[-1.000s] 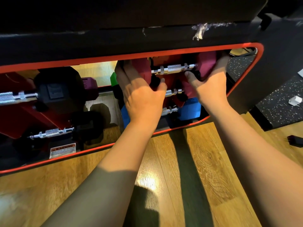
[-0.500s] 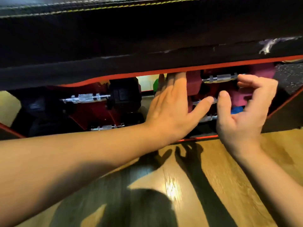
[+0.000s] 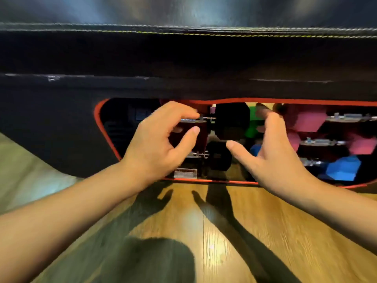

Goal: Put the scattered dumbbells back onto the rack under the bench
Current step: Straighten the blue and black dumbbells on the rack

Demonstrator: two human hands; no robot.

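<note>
Under the black bench pad point(image 3: 183, 58) the red-framed rack point(image 3: 106, 129) holds dumbbells. A big black dumbbell point(image 3: 232, 121) lies on the upper level, a smaller black one point(image 3: 219, 158) below it. To the right sit two pink dumbbells point(image 3: 308, 121) and a blue one point(image 3: 342, 168); something green point(image 3: 252, 123) shows behind. My left hand point(image 3: 157, 144) hovers at the big black dumbbell's chrome handle, finger and thumb apart around it without closing. My right hand point(image 3: 273, 152) is spread open just right of that dumbbell's head and holds nothing.
A white warning label point(image 3: 185, 173) is stuck at the rack's lower edge. Wooden floor point(image 3: 244, 221) stretches from the rack toward me, crossed by the shadows of my arms. The bench pad overhangs the opening low and close.
Both hands have left the pink dumbbells and moved left to the big black dumbbell. My view has swung left with them.
</note>
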